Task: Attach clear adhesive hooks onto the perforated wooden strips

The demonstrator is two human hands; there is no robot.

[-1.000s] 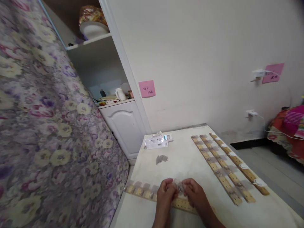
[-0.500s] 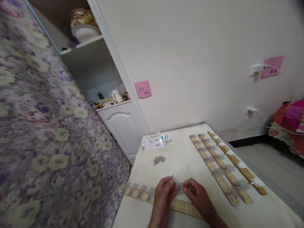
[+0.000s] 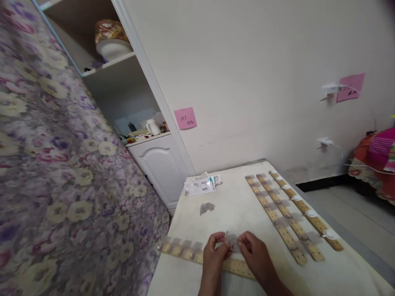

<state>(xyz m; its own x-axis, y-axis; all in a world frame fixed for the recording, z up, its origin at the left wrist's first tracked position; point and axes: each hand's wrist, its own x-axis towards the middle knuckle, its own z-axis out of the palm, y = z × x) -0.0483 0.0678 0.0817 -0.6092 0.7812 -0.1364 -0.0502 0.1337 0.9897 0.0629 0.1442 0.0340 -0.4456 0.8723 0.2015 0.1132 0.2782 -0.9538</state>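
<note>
My left hand (image 3: 216,253) and my right hand (image 3: 253,253) are close together over the near part of a white table (image 3: 240,205). Both pinch a small clear plastic packet (image 3: 232,242) held between them, with a tiny metal piece inside. Under the hands lies a tan wooden strip with holes (image 3: 197,257), several small clear-wrapped parts clipped along its left end.
Three more wooden strips (image 3: 286,216) lie side by side on the right of the table, some with white discs. Plastic packets (image 3: 200,185) sit at the far edge, a small grey scrap (image 3: 207,207) nearer. A flowered mattress (image 3: 61,164) leans at the left.
The hands stay together over the strip, working the small packet; the fingers shifted only slightly. The view swung a little.
</note>
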